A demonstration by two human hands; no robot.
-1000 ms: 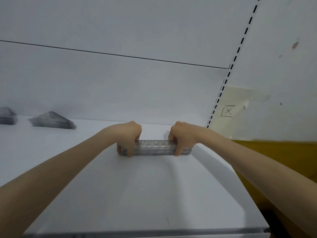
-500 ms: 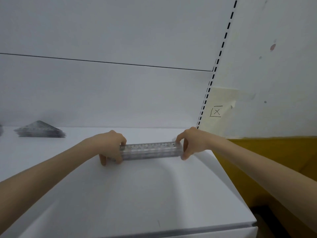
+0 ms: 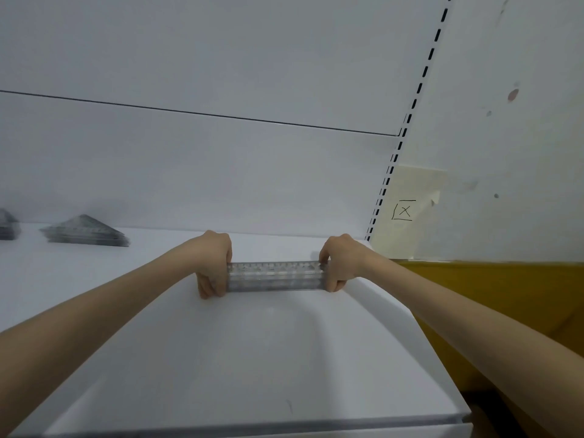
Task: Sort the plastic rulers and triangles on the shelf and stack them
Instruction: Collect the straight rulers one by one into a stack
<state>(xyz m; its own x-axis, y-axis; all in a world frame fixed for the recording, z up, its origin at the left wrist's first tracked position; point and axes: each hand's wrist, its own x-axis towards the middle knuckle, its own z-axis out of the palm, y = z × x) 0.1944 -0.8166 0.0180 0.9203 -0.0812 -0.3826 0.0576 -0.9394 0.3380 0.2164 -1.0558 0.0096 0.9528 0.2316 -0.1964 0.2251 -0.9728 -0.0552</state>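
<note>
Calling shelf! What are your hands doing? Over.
Left hand and right hand grip ruler stack by its ends. Triangle stack sits far left on shelf. Nothing blocking.

Head view, close, facing shelf (image 3: 284, 358)
</note>
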